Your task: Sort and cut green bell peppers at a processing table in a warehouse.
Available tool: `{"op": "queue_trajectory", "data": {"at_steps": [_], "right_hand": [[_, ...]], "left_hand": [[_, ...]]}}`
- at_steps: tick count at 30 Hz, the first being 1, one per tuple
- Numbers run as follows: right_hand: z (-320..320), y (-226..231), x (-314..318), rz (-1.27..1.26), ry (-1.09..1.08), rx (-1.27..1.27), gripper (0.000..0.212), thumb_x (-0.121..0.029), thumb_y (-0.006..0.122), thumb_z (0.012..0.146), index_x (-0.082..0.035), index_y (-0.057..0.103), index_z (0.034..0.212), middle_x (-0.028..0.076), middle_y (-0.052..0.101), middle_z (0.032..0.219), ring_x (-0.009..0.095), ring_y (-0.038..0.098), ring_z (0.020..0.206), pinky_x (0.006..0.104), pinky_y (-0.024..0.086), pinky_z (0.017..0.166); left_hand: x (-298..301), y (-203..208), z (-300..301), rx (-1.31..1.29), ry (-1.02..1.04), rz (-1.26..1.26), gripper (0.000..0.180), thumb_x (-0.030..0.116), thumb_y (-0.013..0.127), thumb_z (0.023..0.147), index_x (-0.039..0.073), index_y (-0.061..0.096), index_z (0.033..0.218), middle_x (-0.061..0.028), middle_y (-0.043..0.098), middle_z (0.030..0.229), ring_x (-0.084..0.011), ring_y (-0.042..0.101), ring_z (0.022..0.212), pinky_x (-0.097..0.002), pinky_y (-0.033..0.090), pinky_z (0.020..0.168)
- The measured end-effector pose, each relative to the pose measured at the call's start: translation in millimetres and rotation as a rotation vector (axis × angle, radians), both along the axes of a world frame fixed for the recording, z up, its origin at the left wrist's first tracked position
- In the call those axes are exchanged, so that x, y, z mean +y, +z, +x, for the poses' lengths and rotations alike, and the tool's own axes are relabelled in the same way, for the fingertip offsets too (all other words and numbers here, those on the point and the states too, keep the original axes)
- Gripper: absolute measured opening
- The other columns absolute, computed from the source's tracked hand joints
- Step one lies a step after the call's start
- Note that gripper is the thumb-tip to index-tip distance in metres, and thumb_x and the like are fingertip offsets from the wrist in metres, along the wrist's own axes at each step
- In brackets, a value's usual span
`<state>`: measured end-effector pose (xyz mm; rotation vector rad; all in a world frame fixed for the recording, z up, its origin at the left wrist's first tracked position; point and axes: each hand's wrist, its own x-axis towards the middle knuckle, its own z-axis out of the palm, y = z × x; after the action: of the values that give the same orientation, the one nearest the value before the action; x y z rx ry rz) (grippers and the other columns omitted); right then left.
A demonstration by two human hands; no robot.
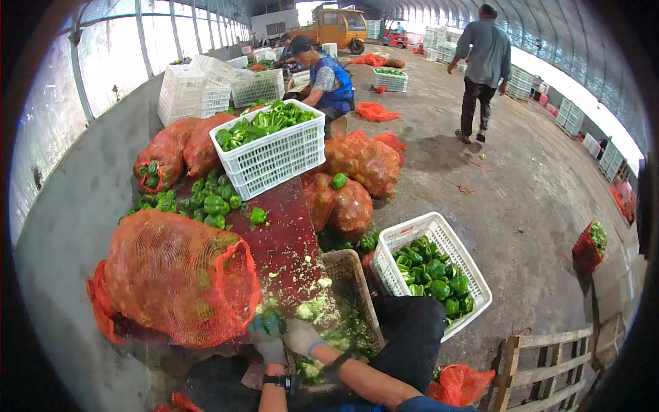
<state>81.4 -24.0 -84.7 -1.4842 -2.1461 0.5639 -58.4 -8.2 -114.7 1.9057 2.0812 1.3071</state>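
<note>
Green bell pepper [272, 321], clasped now in the gloved left hand [268, 343], just left of the gloved right hand [303, 336]: blurred, grip impossible to tell! Straight ahead, pale scraps [314, 307] over the dark-red board [281, 233]. Crowding the left side, an orange mesh sack [171, 275]. To the right, a scrap-strewn crate [364, 288], then a white crate of cut peppers [472, 314]. Farther up the board, loose whole peppers [216, 204] and another heaped white crate [278, 159].

Head-worn fisheye, looking steeply down and ahead.
Nearest, close below the lens, are the left hand [266, 338] and right hand [302, 336], near the lower edge; beyond, the view runs over the red desk [292, 223] and floor [439, 196] to a distant orange vehicle [341, 27], straight lines bowing toward the rim.
</note>
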Motion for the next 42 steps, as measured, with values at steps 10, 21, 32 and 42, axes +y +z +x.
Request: {"op": "queue_trajectory", "data": {"at_steps": [10,21,32,42], "right_hand": [[-12,23,8,-0.159,-0.137,-0.007,0.019,-0.016,0.065,0.086,-0.001,0.076,0.088,0.026,0.075,0.096,0.045,0.073,0.093,0.0540,0.059,0.083],[-13,-20,4,-0.113,-0.051,-0.114,0.018,-0.012,0.066,0.084,0.001,0.078,0.084,0.028,0.075,0.093,0.044,0.075,0.090,0.0516,0.062,0.077],[5,-14,-30,0.095,-0.136,0.010,0.031,-0.010,0.061,0.089,0.005,0.066,0.116,0.029,0.072,0.105,0.047,0.071,0.098,0.0531,0.059,0.086],[21,-54,2,-0.121,0.131,-0.133,0.019,-0.020,0.067,0.092,-0.006,0.078,0.099,0.020,0.073,0.102,0.041,0.071,0.096,0.0493,0.059,0.083]], "left_hand": [[12,-2,-15,-0.363,-0.218,-0.288,0.046,0.033,0.058,0.108,-0.003,0.065,0.135,-0.0300,0.063,0.127,-0.0482,0.062,0.112,-0.0572,0.050,0.099],[-1,9,-10,-0.056,-0.192,-0.303,0.043,0.035,0.058,0.107,-0.001,0.067,0.129,-0.0306,0.066,0.122,-0.0509,0.060,0.117,-0.0585,0.047,0.103],[-8,30,17,-0.667,-0.292,-0.217,0.040,0.027,0.076,0.099,-0.003,0.071,0.125,-0.0143,0.078,0.103,-0.0274,0.073,0.088,-0.0430,0.058,0.083],[-9,-3,-6,-1.382,-0.499,-0.387,0.032,0.002,0.071,0.100,-0.004,0.071,0.132,-0.0133,0.077,0.118,-0.0219,0.075,0.101,-0.0342,0.062,0.087]]}}
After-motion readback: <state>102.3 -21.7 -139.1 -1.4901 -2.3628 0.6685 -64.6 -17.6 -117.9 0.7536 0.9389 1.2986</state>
